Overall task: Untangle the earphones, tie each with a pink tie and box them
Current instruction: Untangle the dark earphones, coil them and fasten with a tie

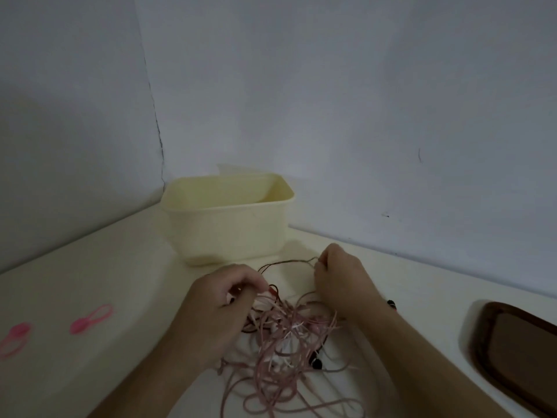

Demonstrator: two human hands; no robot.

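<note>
A tangle of pink and dark earphone cords [283, 348] lies on the pale table between my arms. My left hand [223, 300] pinches cords at the tangle's upper left edge. My right hand [337, 279] pinches a thin dark cord that loops up and across toward the left hand. A cream open box [226, 233] stands behind the hands, near the wall corner; its inside shows nothing. Two pink ties lie on the table at the left, one [92, 319] nearer the middle and one [15, 339] at the frame's edge.
A dark brown tray [518, 351] sits at the right edge of the table. Grey walls meet in a corner behind the box. A small dark bead [391, 303] shows beside my right wrist.
</note>
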